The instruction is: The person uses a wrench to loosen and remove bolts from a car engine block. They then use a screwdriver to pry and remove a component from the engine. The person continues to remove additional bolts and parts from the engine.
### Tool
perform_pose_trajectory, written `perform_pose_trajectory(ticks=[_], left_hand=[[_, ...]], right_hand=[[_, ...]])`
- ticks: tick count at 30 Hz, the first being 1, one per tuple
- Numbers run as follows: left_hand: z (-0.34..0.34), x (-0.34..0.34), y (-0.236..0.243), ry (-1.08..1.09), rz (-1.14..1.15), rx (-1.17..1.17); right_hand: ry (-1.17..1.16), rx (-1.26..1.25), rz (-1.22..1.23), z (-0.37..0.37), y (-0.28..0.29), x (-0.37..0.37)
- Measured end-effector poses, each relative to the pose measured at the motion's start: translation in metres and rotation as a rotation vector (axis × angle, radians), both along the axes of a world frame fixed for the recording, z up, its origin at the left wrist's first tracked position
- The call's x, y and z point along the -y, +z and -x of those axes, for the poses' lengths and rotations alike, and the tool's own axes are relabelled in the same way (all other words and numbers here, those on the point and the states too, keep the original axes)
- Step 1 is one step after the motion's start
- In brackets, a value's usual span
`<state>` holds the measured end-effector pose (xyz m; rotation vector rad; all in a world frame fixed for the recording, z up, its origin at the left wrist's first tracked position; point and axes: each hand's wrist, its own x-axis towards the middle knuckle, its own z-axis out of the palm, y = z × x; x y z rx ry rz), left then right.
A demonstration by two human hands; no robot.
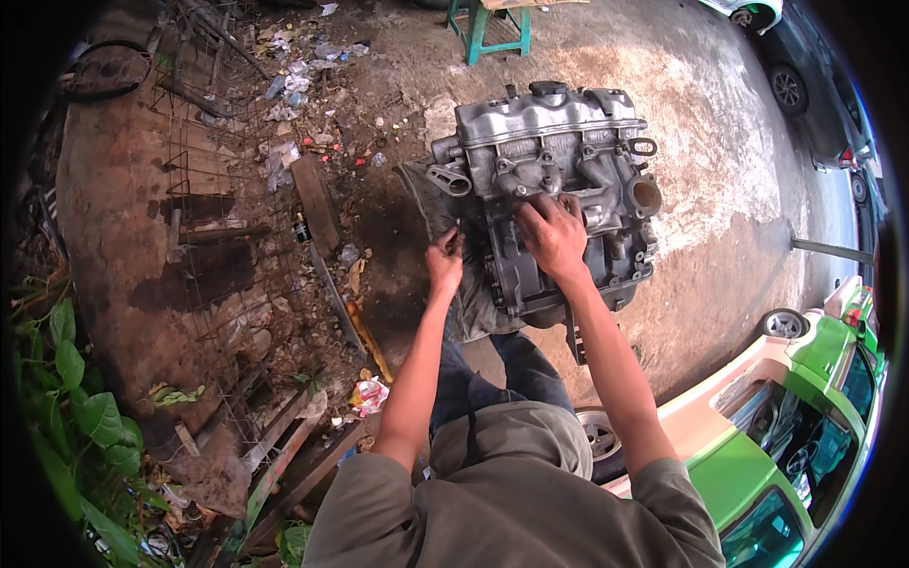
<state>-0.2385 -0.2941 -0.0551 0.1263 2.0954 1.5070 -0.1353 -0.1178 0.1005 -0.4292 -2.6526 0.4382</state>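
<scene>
A grey metal engine [559, 118] stands in front of me, with a ribbed cover along its far side and a round pipe flange on its right. My right hand [553, 235] is over the middle of the engine, fingers curled down against the manifold; what they grip is hidden. Just left of the engine, my left hand [445, 260] is closed in a pinch. Something small and thin sticks up from its fingertips, too small to name. A dark cloth [473, 312] lies under the engine's left side.
Wooden boards [315, 204], wire mesh and litter cover the ground on the left. A green stool [497, 36] stands beyond the engine. At the lower right is a green and cream vehicle [757, 407], with a wheel [601, 440] near my right side. Leafy plants [95, 417] grow at lower left.
</scene>
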Motion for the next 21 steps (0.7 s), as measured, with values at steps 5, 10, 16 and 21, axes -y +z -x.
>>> perform_pose_trajectory(ticks=[5,10,16,21], left_hand=[[-0.013,-0.024,-0.010,-0.046,0.029,-0.314],[-0.021,-0.034,-0.002,0.013,0.023,-0.263],[-0.029,-0.030,0.000,-0.067,0.101,-0.366],[-0.028,-0.031,0.002,-0.053,0.084,-0.357]], right_hand=[[-0.014,-0.009,-0.009,0.000,0.001,0.001],[-0.018,-0.023,-0.011,0.000,0.001,0.001],[-0.026,-0.055,-0.039,0.001,0.000,0.000],[-0.029,-0.038,-0.027,0.001,-0.001,0.000]])
